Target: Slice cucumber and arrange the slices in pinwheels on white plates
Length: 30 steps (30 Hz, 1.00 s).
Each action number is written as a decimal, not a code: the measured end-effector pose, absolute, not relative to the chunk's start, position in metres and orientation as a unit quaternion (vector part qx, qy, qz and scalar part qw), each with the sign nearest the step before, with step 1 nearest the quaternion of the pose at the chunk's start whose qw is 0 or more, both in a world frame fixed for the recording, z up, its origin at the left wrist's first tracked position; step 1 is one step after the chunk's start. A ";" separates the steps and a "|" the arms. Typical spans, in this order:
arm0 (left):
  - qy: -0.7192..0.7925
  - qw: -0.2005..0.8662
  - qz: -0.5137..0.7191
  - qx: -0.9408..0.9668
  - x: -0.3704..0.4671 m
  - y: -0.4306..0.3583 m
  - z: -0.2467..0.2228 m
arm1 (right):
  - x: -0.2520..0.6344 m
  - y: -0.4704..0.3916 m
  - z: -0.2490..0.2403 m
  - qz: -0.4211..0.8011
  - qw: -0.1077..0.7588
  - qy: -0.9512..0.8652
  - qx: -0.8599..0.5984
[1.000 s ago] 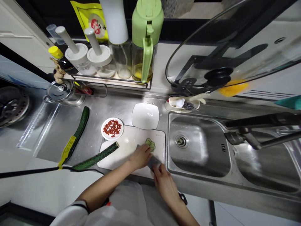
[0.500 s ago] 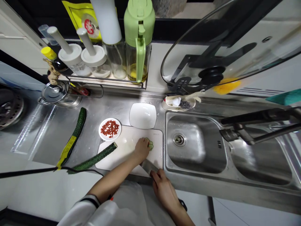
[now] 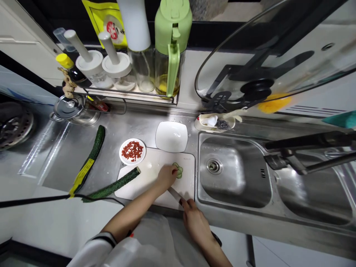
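My left hand (image 3: 167, 176) is over the white cutting board (image 3: 155, 157), fingers bent together, fingertips on a few thin cucumber slices (image 3: 179, 171). The slices overlap near the board's right side, partly covered by my fingertips. My right hand (image 3: 195, 221) grips a kitchen knife (image 3: 175, 194) at the board's front edge. Its blade points up and left toward my left wrist, low over the board. A cut cucumber (image 3: 118, 184) lies slantwise across the board's left edge, its pale cut end facing right.
A small plate of red dried berries (image 3: 121, 158) overlaps the board's upper left corner. Behind the board sits a white square dish (image 3: 171, 137). A whole cucumber with yellow label (image 3: 96, 148) lies left. To the right is a double sink (image 3: 236, 174); a black cord (image 3: 36, 203) crosses the front left.
My fingers have drawn slightly left, showing more of the cucumber slices, which look more spread out. The knife blade has turned more edge-on. The whole view has shifted a little.
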<state>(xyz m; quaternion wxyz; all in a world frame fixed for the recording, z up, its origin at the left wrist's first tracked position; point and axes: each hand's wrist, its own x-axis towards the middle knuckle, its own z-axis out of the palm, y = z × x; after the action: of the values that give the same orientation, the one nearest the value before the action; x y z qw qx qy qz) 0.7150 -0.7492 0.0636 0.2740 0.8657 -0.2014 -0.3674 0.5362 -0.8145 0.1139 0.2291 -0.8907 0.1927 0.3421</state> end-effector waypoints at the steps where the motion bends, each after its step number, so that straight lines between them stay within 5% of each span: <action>1: -0.200 0.292 -0.349 0.868 0.717 -0.742 0.063 | 0.536 -0.816 0.113 0.344 0.229 0.195 -0.890; 10: -0.097 0.368 -0.287 0.879 0.723 -0.676 0.043 | 0.539 -0.819 0.120 0.336 0.242 0.216 -0.884; 30: -0.116 0.317 -0.259 0.905 0.723 -0.673 0.046 | 0.568 -0.793 0.119 0.358 0.178 0.202 -0.894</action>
<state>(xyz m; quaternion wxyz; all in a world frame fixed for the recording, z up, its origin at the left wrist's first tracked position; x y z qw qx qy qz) 0.7227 -0.6727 0.0463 0.3173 0.9050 -0.1158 -0.2585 0.5681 -0.7929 0.1194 0.1779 -0.8942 0.2023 0.3575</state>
